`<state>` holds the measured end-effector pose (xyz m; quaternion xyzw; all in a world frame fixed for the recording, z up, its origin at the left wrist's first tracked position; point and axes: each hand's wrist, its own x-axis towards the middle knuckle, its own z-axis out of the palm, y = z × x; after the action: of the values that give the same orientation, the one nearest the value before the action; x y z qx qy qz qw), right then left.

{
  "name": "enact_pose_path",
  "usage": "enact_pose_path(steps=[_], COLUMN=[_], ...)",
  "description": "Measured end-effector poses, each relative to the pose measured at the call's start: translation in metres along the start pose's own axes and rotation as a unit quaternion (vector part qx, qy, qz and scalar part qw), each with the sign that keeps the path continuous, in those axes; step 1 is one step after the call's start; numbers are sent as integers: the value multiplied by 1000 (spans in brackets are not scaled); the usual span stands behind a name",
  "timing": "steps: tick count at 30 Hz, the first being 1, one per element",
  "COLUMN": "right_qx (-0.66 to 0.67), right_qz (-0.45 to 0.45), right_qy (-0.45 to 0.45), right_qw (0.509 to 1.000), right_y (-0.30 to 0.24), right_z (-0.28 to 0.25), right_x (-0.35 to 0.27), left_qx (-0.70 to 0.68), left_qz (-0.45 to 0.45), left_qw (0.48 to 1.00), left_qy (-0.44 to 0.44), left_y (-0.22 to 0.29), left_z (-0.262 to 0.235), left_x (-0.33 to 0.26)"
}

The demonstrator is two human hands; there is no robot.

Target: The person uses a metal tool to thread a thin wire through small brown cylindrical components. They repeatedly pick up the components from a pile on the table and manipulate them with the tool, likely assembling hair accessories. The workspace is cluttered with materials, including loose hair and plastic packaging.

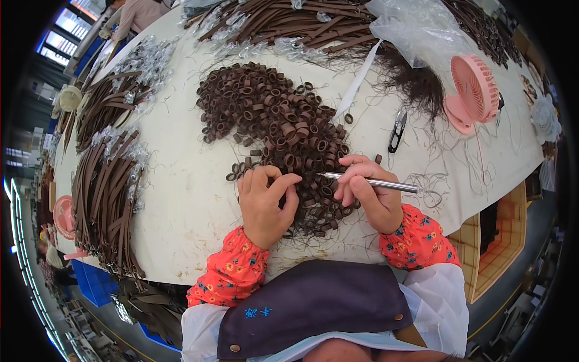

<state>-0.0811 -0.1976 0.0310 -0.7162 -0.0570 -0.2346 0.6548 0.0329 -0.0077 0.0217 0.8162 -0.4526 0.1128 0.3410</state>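
My right hand [369,192] grips a slim silver pen-like tool [395,184] with a thin dark tip pointing left. Close to that tip, my left hand [265,202] has its thumb and forefinger brought together in a pinch. Whatever is between those fingertips is too small or hidden to name. Both hands are over the near part of a large heap of small brown strap loops [271,111], which look like leather. Loose dark threads lie among the loops and around my right wrist.
Brown straps with clear plastic lie in bundles at the left [107,202] and far edge [289,24] of the pale table [172,181]. To the right are black thread snips [397,131], a pink fan [474,87] and a dark thread tangle [416,78]. A wooden crate [503,241] is beside the table.
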Motion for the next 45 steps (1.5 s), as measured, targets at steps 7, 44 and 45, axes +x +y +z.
enact_pose_path(steps=[7, 44, 45], right_qx=[15, -192, -193], right_qz=[14, -9, -14], right_qy=[-8, -11, -13], right_qw=[1000, 981, 981], right_y=[1, 10, 10], right_z=[-1, 23, 22], right_x=[-3, -2, -2], left_qx=[16, -240, -255], left_qz=[49, -35, -47], left_qw=[992, 970, 966], left_qy=[-118, 6, 1], left_y=[2, 14, 14], left_z=[-4, 9, 9], left_x=[2, -10, -10])
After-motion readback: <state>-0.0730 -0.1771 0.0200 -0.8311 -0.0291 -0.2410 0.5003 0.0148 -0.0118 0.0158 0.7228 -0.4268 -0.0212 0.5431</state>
